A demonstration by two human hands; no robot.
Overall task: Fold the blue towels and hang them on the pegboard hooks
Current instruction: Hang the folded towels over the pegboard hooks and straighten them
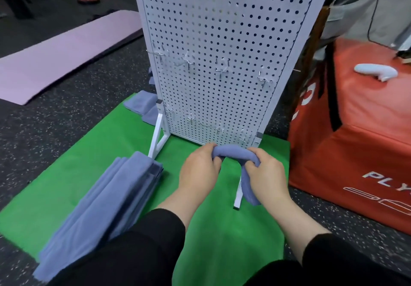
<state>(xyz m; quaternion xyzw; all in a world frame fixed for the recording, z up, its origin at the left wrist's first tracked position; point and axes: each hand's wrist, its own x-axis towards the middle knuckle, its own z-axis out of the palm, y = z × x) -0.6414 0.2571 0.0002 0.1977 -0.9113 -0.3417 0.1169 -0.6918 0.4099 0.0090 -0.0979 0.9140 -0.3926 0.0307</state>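
Observation:
A folded blue towel (pixel 235 153) arches between both hands just in front of the white pegboard's (pixel 222 41) bottom edge. My left hand (pixel 199 166) grips its left end and my right hand (pixel 265 174) grips its right part, with one end hanging down below that hand. Several metal hooks (pixel 222 67) stick out of the pegboard in two rows, all bare. A stack of blue towels (pixel 100 205) lies on the green mat (pixel 73 174) at the left. More blue towels (pixel 142 107) lie behind the pegboard's left leg.
A red padded box (pixel 355 141) stands close on the right with a white controller (pixel 375 72) on top. A pink exercise mat (pixel 66 50) lies on the dark speckled floor at the left. The pegboard's white legs (pixel 159 136) rest on the green mat.

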